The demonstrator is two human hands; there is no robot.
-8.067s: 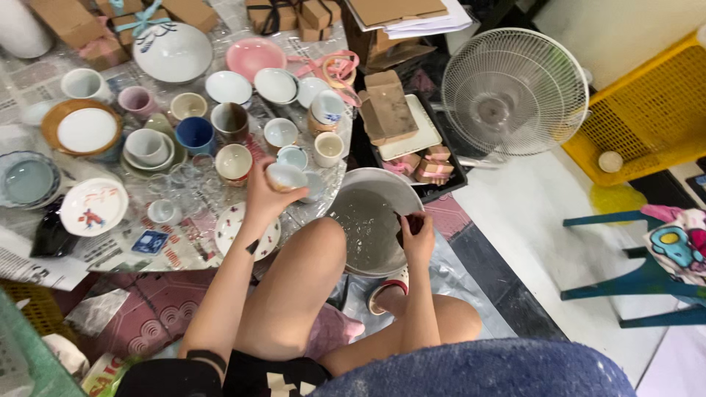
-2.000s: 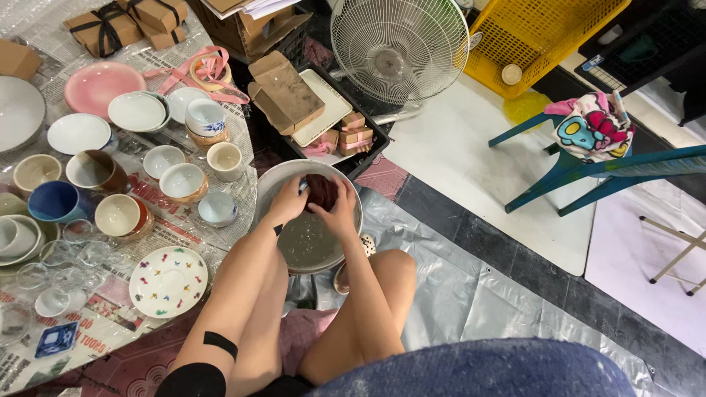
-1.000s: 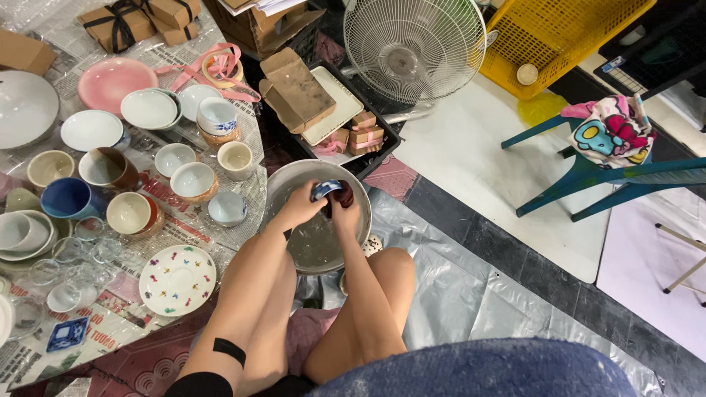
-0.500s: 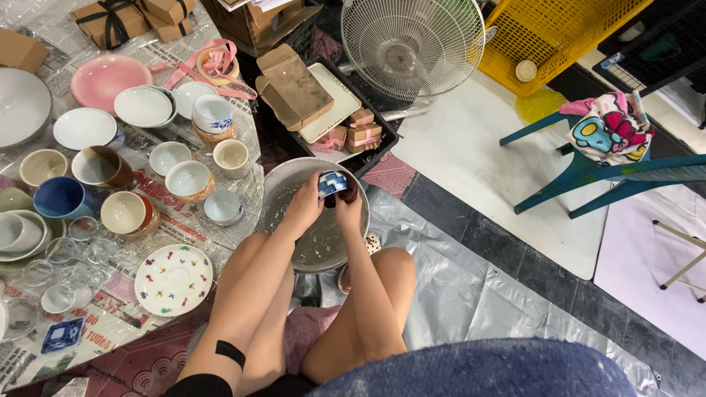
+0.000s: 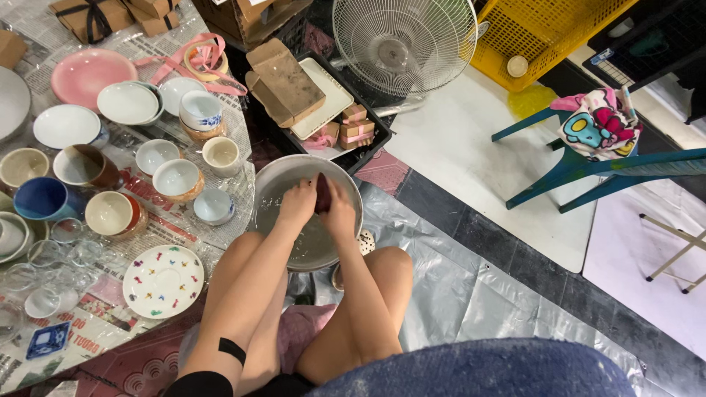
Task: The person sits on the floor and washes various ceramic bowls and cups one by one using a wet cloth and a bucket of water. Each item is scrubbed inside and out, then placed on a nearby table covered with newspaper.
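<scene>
Head view, looking down. Person is seated low on the floor, knees either side of a metal basin (image 5: 276, 184) that holds cloudy water.

Left hand (image 5: 296, 204) and right hand (image 5: 340, 209) are pressed together over the basin, both closed round one small dark object (image 5: 322, 192). Only a reddish-brown sliver shows between the thumbs; its kind cannot be told. The object sits above the far half of the basin, low to the water, so drips would fall back in. Fingers wrap it from both sides, a grip that suits rubbing or turning a wet piece without dropping it.

To the person's left, on newspaper: many bowls and cups set mouth-up, apart from one another. Nearest the basin are a small pale blue bowl (image 5: 214, 206) and a cream cup (image 5: 220, 154). A white plate with small coloured motifs (image 5: 162, 281) lies flat by the left knee. A pink plate (image 5: 92, 73) lies farther off.

Beyond the basin: a black tray (image 5: 371, 140) with a brown block (image 5: 287, 81) and small tied boxes. A white fan (image 5: 403, 43) stands behind it, face tilted toward the work area.

Grey plastic sheet (image 5: 471, 287) covers the floor under and right of the basin, presumably against spills.
</scene>
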